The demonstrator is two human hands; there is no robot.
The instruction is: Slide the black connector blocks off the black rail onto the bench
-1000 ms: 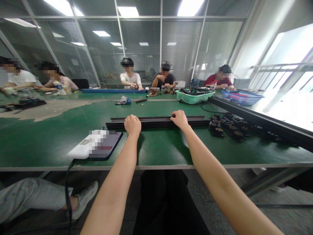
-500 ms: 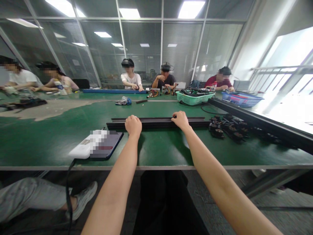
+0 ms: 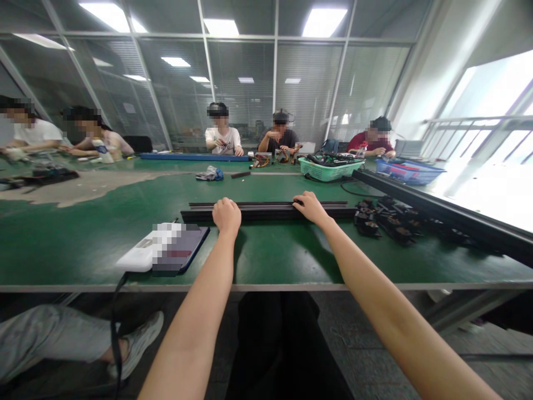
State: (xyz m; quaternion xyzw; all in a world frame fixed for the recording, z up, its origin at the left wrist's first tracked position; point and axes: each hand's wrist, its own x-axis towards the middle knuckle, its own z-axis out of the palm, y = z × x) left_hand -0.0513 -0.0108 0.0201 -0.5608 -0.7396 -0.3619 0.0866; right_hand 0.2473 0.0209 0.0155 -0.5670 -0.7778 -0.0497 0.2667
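A long black rail (image 3: 268, 215) lies crosswise on the green table in front of me, with a thinner black strip (image 3: 266, 204) along its far side. My left hand (image 3: 227, 215) is closed over the rail left of its middle; its fingertips are hidden behind the rail. Toward the right part, my right hand (image 3: 310, 208) pinches a small black piece (image 3: 297, 202) at the rail's top. The piece is too small to make out clearly, and I cannot tell whether it is seated on the rail.
Dark mechanical parts (image 3: 389, 219) lie at the right, beside a long black beam (image 3: 441, 203). A white device (image 3: 139, 253) and a dark tablet (image 3: 187, 250) rest at the left. Green basket (image 3: 331, 170), blue basket (image 3: 410, 172) and crumpled gloves (image 3: 210, 174) are farther back. Several people sit around the table.
My right hand has shifted a little, its fingers flatter over the small black piece and its forearm swung outward to the right. My left hand stays in place.
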